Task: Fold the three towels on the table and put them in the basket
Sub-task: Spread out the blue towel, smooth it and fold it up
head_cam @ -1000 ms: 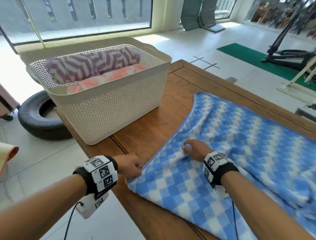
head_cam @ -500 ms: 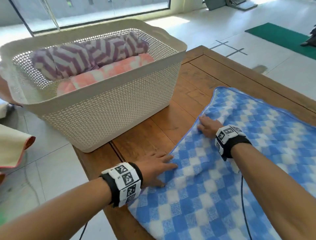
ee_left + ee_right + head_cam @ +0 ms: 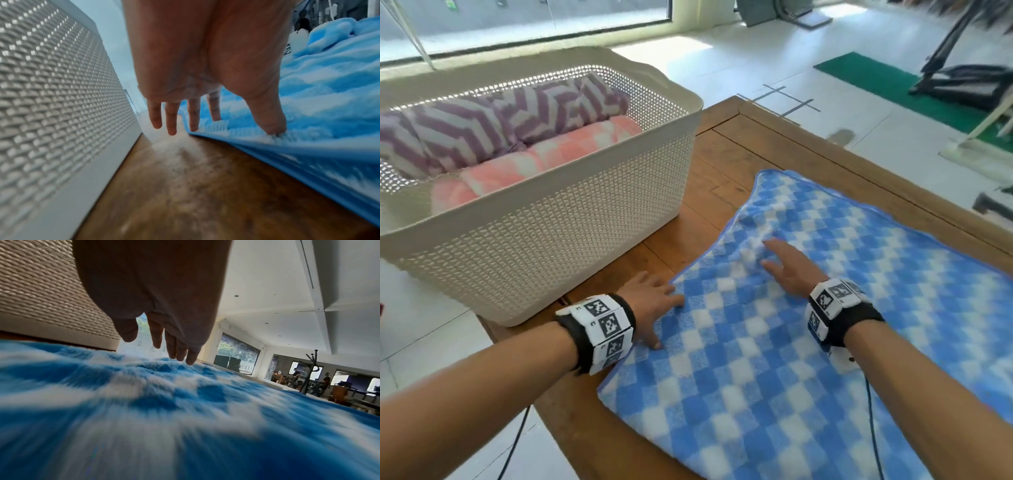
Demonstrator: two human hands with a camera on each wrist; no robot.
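A blue-and-white checked towel (image 3: 808, 342) lies spread on the wooden table (image 3: 722, 161), doubled along its left edge. My left hand (image 3: 654, 301) rests flat on that left edge with straight fingers (image 3: 193, 116), its thumb pressing the cloth. My right hand (image 3: 787, 263) lies flat on the towel (image 3: 185, 410) further in, fingers (image 3: 174, 345) spread and straight. The cream perforated basket (image 3: 551, 233) stands at the table's left end. It holds a rolled purple-and-white towel (image 3: 493, 126) and a pink-and-white towel (image 3: 544, 157).
The basket wall (image 3: 51, 97) is close to the left of my left hand. The table's near-left edge (image 3: 571, 431) drops to the tiled floor. A green mat (image 3: 893, 89) and dark equipment (image 3: 969, 78) lie on the floor beyond the table.
My left hand went from gripping the towel's corner to lying flat on its edge. My right hand slid forward over the towel and spread its fingers.
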